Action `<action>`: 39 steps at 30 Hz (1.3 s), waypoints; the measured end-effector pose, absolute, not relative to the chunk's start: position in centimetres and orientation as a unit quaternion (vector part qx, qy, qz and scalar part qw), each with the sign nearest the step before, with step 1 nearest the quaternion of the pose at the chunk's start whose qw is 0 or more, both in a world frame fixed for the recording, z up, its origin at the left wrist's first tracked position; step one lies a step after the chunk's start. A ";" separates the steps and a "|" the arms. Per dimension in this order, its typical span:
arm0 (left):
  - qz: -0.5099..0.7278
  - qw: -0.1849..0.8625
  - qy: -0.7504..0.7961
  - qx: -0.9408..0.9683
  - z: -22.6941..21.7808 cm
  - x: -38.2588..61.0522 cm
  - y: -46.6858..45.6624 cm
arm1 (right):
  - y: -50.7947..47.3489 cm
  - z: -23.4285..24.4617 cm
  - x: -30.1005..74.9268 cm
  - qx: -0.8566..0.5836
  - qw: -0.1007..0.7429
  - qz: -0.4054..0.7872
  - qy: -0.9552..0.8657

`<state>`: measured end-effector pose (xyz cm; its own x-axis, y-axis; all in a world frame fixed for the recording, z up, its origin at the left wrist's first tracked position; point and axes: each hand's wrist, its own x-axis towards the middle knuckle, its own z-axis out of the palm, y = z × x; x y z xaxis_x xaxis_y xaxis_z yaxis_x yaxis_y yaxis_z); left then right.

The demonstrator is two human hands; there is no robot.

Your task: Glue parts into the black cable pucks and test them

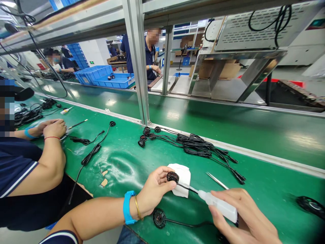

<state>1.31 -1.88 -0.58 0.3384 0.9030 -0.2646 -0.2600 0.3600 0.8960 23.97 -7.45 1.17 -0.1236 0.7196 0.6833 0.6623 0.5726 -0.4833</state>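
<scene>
Black cabled disc pinched between fingers and thumb of left hand, just over white tissue. White squeeze bottle clenched in right hand, right of tissue, long axis slanting up-left, nozzle tip just beside disc, right hand the nearer. Tweezers right of tissue; second cabled disc below tissue, on green conveyor belt.
</scene>
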 end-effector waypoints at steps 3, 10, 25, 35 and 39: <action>0.406 0.713 0.410 0.398 -0.7 1.3 -1.8 | -7.7 1.1 24.0 -0.450 0.455 0.003 -0.768; 0.402 0.710 0.412 0.405 -0.8 1.3 -1.8 | -8.0 0.7 24.3 -0.441 0.419 -0.028 -0.793; 0.393 0.704 0.430 0.406 -0.4 1.3 -1.6 | -8.1 0.9 24.2 -0.428 0.399 -0.044 -0.810; 0.391 0.706 0.431 0.404 -0.2 1.4 -1.6 | -8.1 1.0 24.3 -0.446 0.419 -0.023 -0.791; 0.392 0.706 0.431 0.402 -0.2 1.4 -1.6 | -8.0 1.2 24.2 -0.442 0.429 -0.014 -0.788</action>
<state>1.40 -1.56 -0.20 0.3209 0.9005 -0.2934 -0.2076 0.3691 0.9059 24.19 -7.99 1.18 -0.2417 0.6847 0.6876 0.7079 0.6091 -0.3576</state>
